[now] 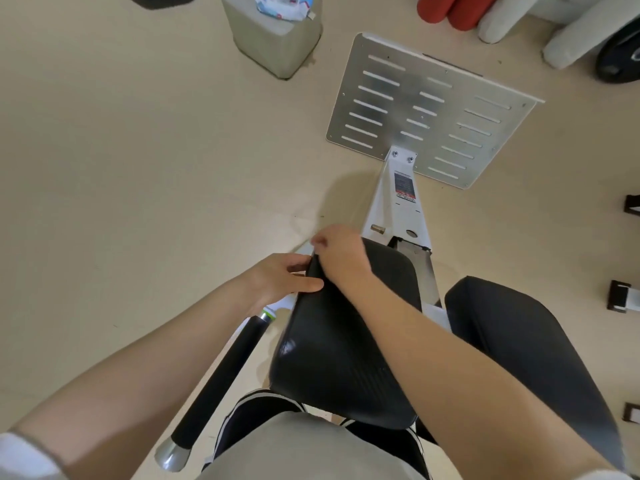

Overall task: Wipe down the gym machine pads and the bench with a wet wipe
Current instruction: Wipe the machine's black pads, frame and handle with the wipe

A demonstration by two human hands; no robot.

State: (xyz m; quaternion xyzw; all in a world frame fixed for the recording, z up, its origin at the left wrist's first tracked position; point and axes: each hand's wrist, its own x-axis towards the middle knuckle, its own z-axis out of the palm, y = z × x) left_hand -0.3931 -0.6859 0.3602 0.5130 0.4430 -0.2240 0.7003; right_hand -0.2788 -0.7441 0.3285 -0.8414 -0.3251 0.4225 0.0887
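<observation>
Reaching forward from the bottom of the view, both bare forearms meet at the far left corner of a black seat pad (339, 341) that fills the middle. The left hand (277, 282) lies against the pad's left edge with its thumb on top and fingers straight and together. The right hand (341, 252) crosses over the pad and curls its fingers at that same corner, but whether it holds a wipe there cannot be told, since none shows between the fingers. Just left of the pad runs a black foam handle (221, 379) with a metal cap. A second black pad (530, 351) sits to the right. Beyond the hands a white frame post (398, 202) leads to a slotted metal footplate (429, 112) on the beige floor (138, 168). Farther off, a grey box (277, 39) carries a pack of wet wipes (284, 5), well apart from both hands.
</observation>
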